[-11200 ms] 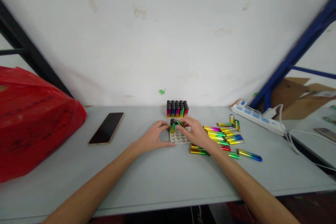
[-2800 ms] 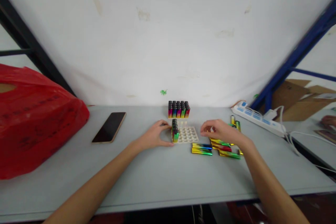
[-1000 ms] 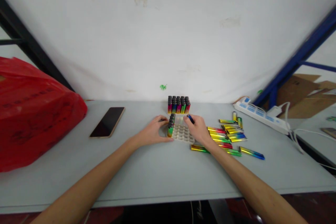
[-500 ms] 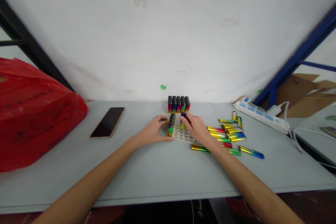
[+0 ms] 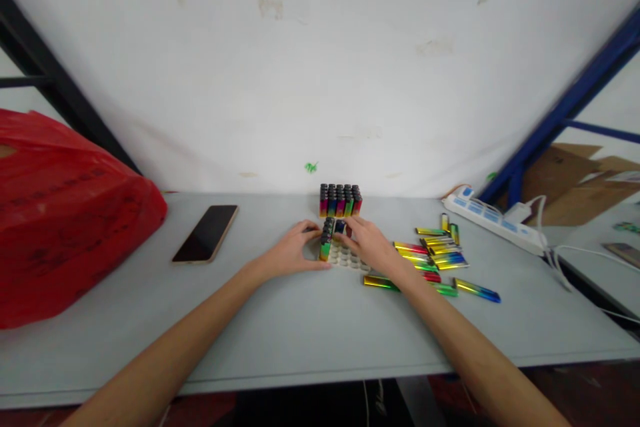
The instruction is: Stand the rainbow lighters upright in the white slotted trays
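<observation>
One lighter (image 5: 340, 225) is pinched in right hand (image 5: 371, 245), left hand (image 5: 289, 251) half-spread beside the tray (image 5: 351, 259).

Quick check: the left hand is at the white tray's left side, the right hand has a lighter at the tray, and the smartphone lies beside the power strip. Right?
Not quite: the head view shows the smartphone near the red plastic bag, not beside the power strip. The left hand is at the white tray's left side, and the right hand has a lighter there.

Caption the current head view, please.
Right hand holds an upright lighter at the white tray, left hand beside its standing row, loose lighters lying to the right.
</observation>
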A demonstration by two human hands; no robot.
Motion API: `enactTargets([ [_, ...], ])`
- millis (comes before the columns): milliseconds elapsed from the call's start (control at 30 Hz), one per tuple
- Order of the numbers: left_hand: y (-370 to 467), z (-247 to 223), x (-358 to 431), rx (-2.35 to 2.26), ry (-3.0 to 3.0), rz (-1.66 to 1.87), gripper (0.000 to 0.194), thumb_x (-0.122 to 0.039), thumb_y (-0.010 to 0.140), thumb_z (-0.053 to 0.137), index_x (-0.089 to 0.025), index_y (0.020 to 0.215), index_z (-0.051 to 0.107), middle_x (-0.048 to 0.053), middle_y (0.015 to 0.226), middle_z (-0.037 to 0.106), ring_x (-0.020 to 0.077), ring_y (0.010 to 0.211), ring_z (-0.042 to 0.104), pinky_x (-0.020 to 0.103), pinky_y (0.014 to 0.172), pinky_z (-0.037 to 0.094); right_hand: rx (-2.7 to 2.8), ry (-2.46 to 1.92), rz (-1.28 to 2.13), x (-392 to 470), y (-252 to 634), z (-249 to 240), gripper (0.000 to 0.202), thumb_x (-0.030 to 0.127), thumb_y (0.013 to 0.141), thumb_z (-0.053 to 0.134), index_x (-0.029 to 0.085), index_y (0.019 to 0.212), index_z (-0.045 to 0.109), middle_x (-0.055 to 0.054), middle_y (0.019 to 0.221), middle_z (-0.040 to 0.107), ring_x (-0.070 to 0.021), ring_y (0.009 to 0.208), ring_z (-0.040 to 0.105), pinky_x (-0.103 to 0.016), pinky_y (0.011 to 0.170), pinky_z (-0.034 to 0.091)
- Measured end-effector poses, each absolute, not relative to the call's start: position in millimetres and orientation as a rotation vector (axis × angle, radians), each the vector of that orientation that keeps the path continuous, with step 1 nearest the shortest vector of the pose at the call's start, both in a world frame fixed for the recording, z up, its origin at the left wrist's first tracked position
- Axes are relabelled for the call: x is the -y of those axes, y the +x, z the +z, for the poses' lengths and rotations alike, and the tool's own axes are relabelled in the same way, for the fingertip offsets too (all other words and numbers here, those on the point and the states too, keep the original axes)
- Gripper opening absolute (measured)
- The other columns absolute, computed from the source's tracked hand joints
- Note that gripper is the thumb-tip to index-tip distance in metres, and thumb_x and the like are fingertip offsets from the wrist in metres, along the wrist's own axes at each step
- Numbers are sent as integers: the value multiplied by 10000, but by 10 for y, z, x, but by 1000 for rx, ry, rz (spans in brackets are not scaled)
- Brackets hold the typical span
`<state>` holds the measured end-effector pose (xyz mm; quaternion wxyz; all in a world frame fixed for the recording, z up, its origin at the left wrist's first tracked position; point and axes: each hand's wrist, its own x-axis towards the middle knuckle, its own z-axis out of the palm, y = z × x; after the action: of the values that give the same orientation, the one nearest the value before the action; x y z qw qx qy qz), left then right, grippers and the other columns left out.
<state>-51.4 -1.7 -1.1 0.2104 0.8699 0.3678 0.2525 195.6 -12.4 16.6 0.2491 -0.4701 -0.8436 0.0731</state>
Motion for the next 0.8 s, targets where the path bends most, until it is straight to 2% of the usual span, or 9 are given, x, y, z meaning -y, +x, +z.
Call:
enactTargets([
  [67, -513, -9, 15, -1016, 2421, 700, 689, -572, 724, 898, -179, 1264, 729, 138, 1308, 638, 348, 1241, 623, 490, 1154, 492, 2248, -1263, 245, 226, 2101, 315, 221, 363, 1065, 594, 169, 1165, 633, -73, 984, 703, -208, 879, 662, -326, 826, 503],
  [200, -513, -5, 15, -1007, 2416, 695, 684, -587, 736, 888, -187, 1266, 729, 132, 1311, 639, 347, 1245, 621, 493, 1153, 494, 2336, -1284, 287, 628, 2530, 541, 186, 385, 1037, 637, 212, 1013, 701, -57, 984, 684, -209, 898, 659, -333, 841, 516],
  [400, -524, -3, 8, -1019, 2418, 668, 722, -608, 731, 884, -182, 1290, 717, 134, 1322, 631, 353, 1258, 616, 484, 1165, 483, 2453, -1370, 198, 1101, 2859, 322, 181, 266, 918, 777, 241, 1095, 748, -109, 1174, 661, -306, 1142, 634, -455, 1006, 519],
  [533, -532, -7, 3, -1008, 2429, 679, 706, -615, 741, 874, -191, 1283, 716, 127, 1308, 638, 351, 1250, 617, 482, 1156, 487, 2432, -1353, 288, 1097, 2852, 233, 136, 196, 910, 749, 235, 1040, 735, -104, 1175, 658, -306, 1175, 620, -480, 1045, 503],
  [633, -533, -7, 5, -1000, 2425, 689, 712, -620, 741, 873, -204, 1295, 709, 125, 1321, 639, 347, 1249, 615, 487, 1151, 487, 2288, -1288, 506, 996, 2906, 268, 110, 268, 951, 708, 230, 1053, 700, -87, 1135, 683, -261, 1086, 649, -413, 978, 535],
  [700, -530, -1, 10, -1001, 2421, 686, 713, -625, 739, 873, -211, 1296, 710, 122, 1319, 641, 344, 1249, 614, 484, 1151, 487, 2131, -1236, 646, 882, 2952, 299, 171, 367, 965, 703, 228, 1064, 699, -81, 1096, 705, -245, 1020, 664, -381, 919, 548],
  [800, -524, 14, 18, -1009, 2412, 676, 724, -630, 730, 876, -203, 1292, 717, 125, 1316, 639, 350, 1253, 614, 482, 1154, 485, 1807, -1152, 780, 653, 2935, 357, 290, 488, 906, 763, 224, 1018, 722, -97, 1165, 714, -262, 1088, 660, -378, 924, 546],
])
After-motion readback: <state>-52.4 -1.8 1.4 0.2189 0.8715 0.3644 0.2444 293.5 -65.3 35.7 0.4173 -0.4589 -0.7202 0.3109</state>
